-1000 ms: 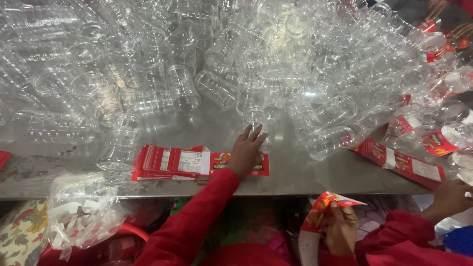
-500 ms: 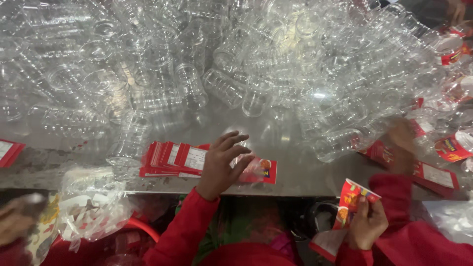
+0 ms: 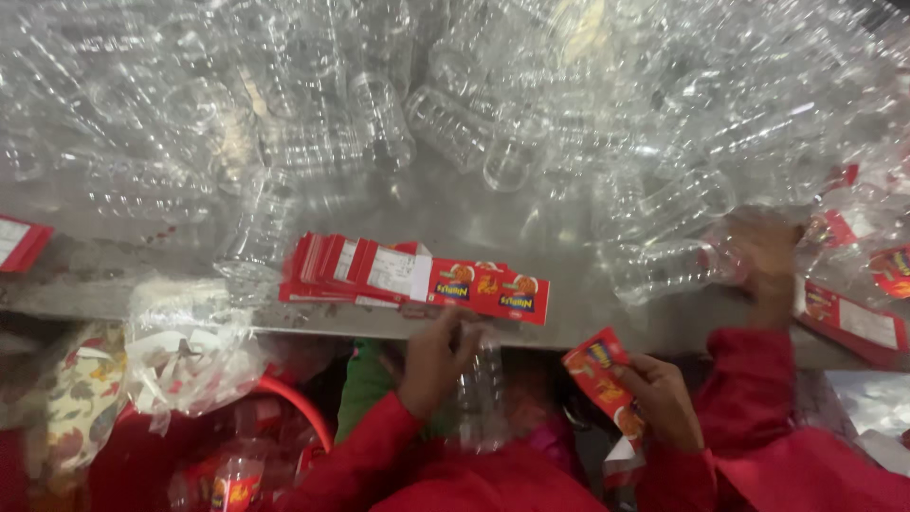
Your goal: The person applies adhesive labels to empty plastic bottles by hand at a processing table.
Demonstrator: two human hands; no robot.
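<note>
Where bottles [image 3: 455,123] crowd: labels [image 3: 417,275] (fanned).

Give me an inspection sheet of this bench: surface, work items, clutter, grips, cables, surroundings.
Surface: grey metal table, scuffed, mostly covered.
Job's things: fanned stack of red labels at the near edge; single red label below the edge.
Clutter: heap of clear plastic bottles across the far side; more red labels at the right.
Grips: left hand at the table edge under the stack, grip unclear; right hand shut on the single red label; another red-sleeved hand, blurred, at the bottles.
Cables: nothing seen.
Surroundings: crumpled plastic bag and red tub rim under the table.
</note>
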